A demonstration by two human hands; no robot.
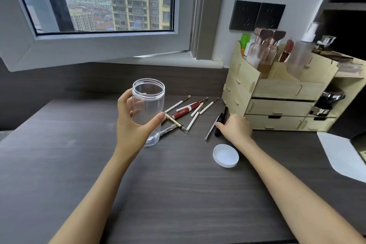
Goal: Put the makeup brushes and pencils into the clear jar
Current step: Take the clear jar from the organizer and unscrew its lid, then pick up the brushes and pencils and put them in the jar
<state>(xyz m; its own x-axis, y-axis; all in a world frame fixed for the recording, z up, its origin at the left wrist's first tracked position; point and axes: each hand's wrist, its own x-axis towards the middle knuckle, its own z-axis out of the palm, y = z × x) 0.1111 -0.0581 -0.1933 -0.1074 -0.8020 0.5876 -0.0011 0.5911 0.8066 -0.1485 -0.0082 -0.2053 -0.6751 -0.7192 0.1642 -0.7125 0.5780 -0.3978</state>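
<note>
A dark desk (178,184) sits under a window. The left hand (134,123) is wrapped around the empty jar (148,111), upright, base on or just above the desk. Right of it every brush (195,112) and pencil (211,128) lies loose. The right hand (235,128), fingers curled, touches the black pencils (219,125). The lid (225,155) is off. Nothing is in yet.

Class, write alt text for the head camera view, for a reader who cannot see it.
A person's left hand holds an empty clear jar upright on a dark table, while the right hand reaches for a black pencil. Brushes and pencils lie scattered behind; a white lid rests nearby.
</note>
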